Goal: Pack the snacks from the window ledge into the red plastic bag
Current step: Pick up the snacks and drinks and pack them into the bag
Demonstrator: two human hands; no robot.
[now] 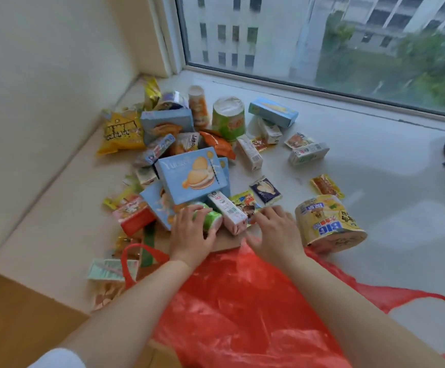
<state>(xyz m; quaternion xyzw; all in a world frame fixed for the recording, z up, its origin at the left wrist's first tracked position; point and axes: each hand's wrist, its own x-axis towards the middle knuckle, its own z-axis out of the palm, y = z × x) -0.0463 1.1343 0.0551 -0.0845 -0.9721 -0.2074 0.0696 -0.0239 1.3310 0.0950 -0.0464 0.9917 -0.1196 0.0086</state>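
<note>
There, the left hand curled round a green-wrapped snack at the near edge of the snack pile on the window ledge. The right hand lay with fingers spread and relaxed, gripping nothing, at the red plastic bag mouth, beside a pink carton.

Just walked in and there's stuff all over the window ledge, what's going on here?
A person is packing snacks into a red plastic bag that lies crumpled on the window ledge in front of them. The left hand grips a green and white cup lying on its side at the near edge of the pile. The right hand reaches with spread fingers toward the small packets beside a white carton. Most snacks, including the blue biscuit box and the yellow noodle bowl, are still out on the ledge.
</note>
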